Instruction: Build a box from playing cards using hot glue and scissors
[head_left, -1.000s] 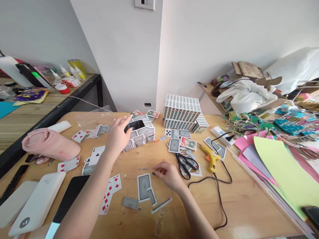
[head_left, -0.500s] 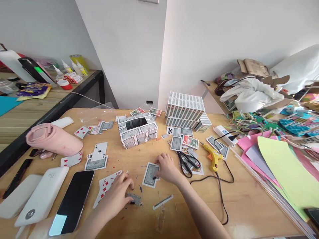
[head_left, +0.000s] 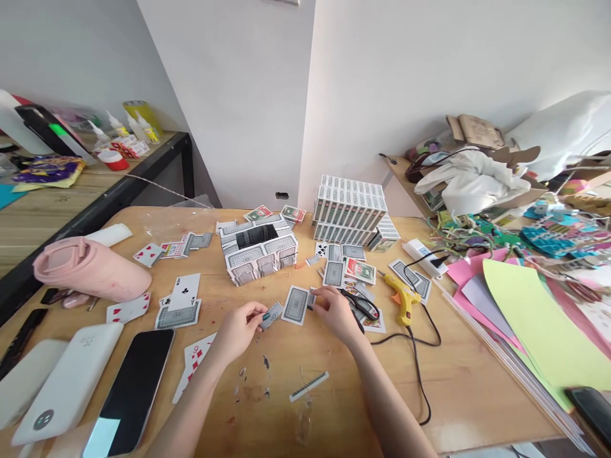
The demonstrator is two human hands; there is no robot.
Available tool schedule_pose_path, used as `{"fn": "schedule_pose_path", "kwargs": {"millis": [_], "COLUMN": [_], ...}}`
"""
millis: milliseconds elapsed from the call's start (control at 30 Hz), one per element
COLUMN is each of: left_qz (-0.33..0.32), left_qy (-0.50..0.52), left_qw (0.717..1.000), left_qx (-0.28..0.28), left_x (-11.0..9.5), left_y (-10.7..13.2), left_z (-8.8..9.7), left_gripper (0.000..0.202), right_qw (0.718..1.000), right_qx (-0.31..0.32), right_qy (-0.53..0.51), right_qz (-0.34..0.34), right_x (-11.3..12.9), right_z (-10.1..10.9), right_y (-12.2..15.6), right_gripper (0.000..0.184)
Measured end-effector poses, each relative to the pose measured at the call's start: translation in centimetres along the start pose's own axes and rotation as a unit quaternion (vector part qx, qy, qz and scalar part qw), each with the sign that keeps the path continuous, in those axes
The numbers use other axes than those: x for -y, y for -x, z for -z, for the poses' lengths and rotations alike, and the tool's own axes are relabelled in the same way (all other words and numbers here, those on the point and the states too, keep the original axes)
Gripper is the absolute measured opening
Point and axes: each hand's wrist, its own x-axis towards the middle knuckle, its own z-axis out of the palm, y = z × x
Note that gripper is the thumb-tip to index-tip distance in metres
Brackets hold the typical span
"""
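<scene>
A left hand [head_left: 241,327] pinches a cut playing-card piece [head_left: 273,314] by one end between thumb and fingertips, above a wooden worktable [head_left: 258,420]; whether the piece is lifted clear of the wood cannot be told. Just right of that pinch lies a whole face-down playing card [head_left: 296,305], patterned back showing. At its far side, the fingertips of the right hand [head_left: 331,310] bend down over a smaller card scrap [head_left: 311,299]; whether they grip it or merely rest on it is hidden.

The step in hand appears to be sorting and lining up trimmed pieces around the whole card. The next move seems to call for a light fingertip hold and careful squaring of edges, since thin card slides and bends easily.

Beyond both hands stands a card-covered box [head_left: 260,251] with a rectangular opening on top. Black-handled scissors [head_left: 365,306] lie partly behind the right hand, with a yellow glue gun [head_left: 405,299] farther right. Nearer the wearer than either grip, a narrow card strip [head_left: 309,386] lies apart.
</scene>
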Motion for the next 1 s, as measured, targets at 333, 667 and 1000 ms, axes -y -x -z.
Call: {"fn": "schedule_pose_path", "kwargs": {"millis": [333,667,1000], "left_qz": [-0.040,0.000,-0.054], "left_qy": [0.068,0.043,0.094], "left_qw": [0.997,0.995,0.988], "left_qx": [0.004,-0.091,-0.113], "left_x": [-1.2,-0.2,-1.0], "left_y": [-1.1,-2.5,-2.0], "left_z": [-1.0,-0.8,-0.1], "left_gripper": [0.021,0.027,0.030], "right_qw": [0.978,0.945,0.903], "right_qx": [0.054,0.279,0.322], "right_qy": [-0.189,0.153,0.259], "right_qz": [-0.066,0.079,0.119], "right_x": [3.7,3.4,2.7], "right_z": [-2.3,0.5,0.0], "right_y": [0.6,6.2,7.2], "right_gripper": [0.021,0.022,0.011]}}
